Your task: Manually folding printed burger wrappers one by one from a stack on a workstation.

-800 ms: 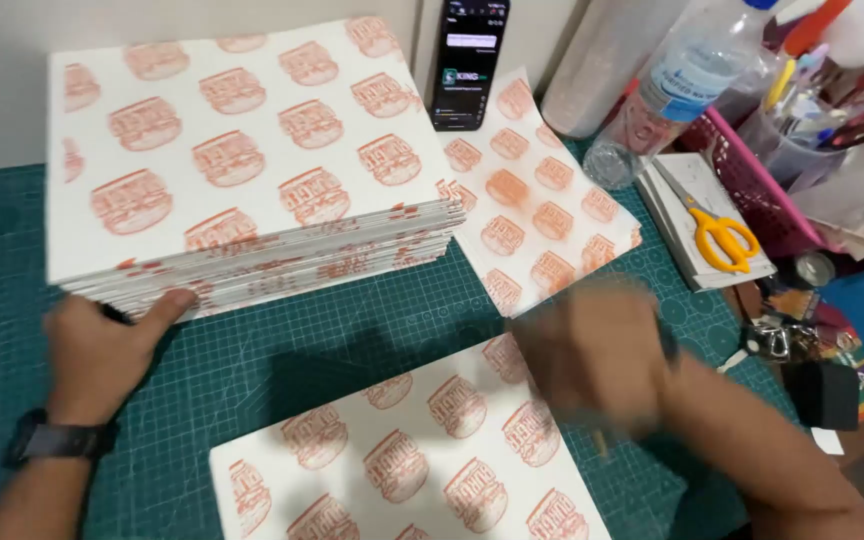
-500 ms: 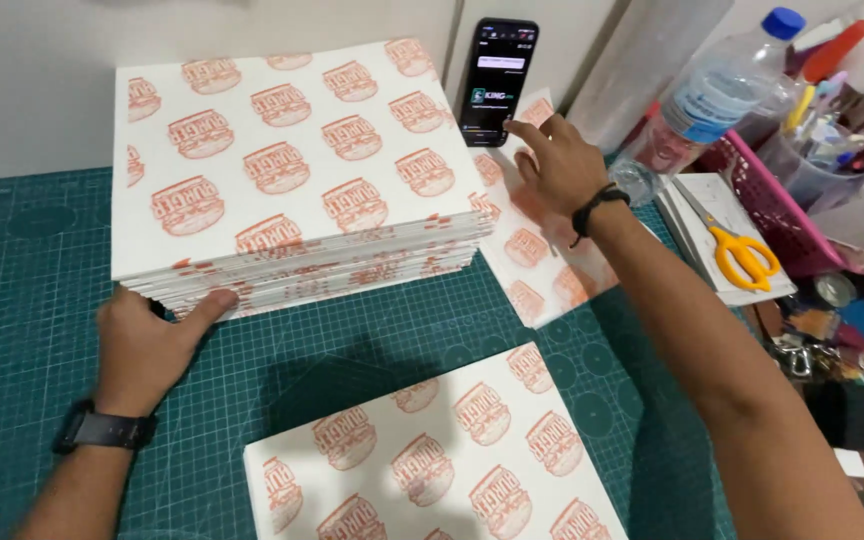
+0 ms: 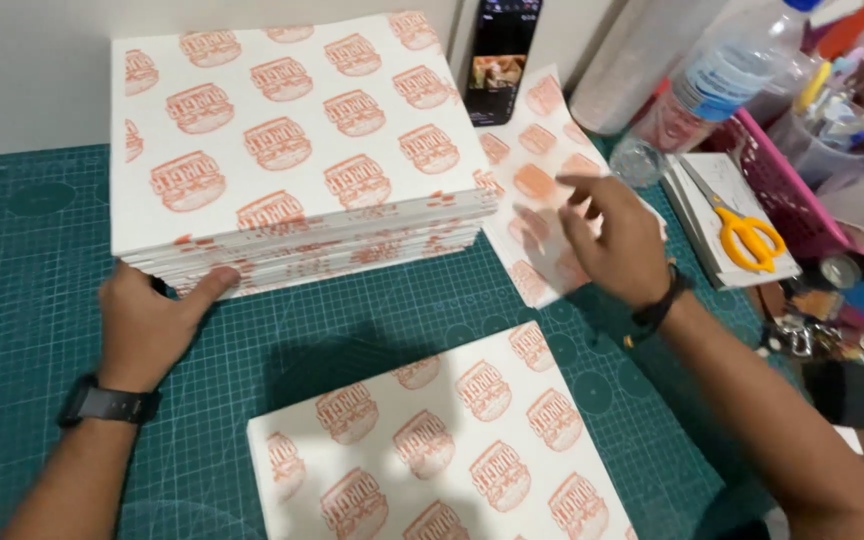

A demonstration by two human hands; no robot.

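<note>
Near sheet [image 3: 442, 450]: a white square of printed paper with orange burger motifs lies flat on the green cutting mat [image 3: 12, 300] at 6 o'clock, nearest the person and touched by neither hand.
Left hand [image 3: 152, 320]: at about 9 o'clock, loosely curled, thumb laid along the lower front edge of the tall paper stack [image 3: 282, 150]; it steadies the pile rather than grips it.
Paper stack: many sheets, squared up, filling 11 to 12 o'clock. As a block it looks heavy and fairly stiff; best taken from under two opposite edges. Layers would likely slide if it is tilted.
Right hand [image 3: 607, 240]: at 2 o'clock, open, fingers spread, palm down over a loose sheet [image 3: 542, 170]. I cannot tell whether the fingertips press the paper or hover just above it.
Loose sheet: same print, lying skewed just beside the stack's right edge, partly under the hand. A single sheet is light, thin and floppy, easily creased; a flat palm slides it, a corner pinch lifts it.
Phone [image 3: 500, 60]: propped upright at 12 o'clock behind the loose sheet, screen lit.
Scissors [image 3: 747, 235]: yellow handles, resting on a notepad at 3 o'clock, well apart from both hands.
Far clutter: a plastic bottle [image 3: 722, 80] and a pink basket [image 3: 782, 180] at 1 to 2 o'clock.
</note>
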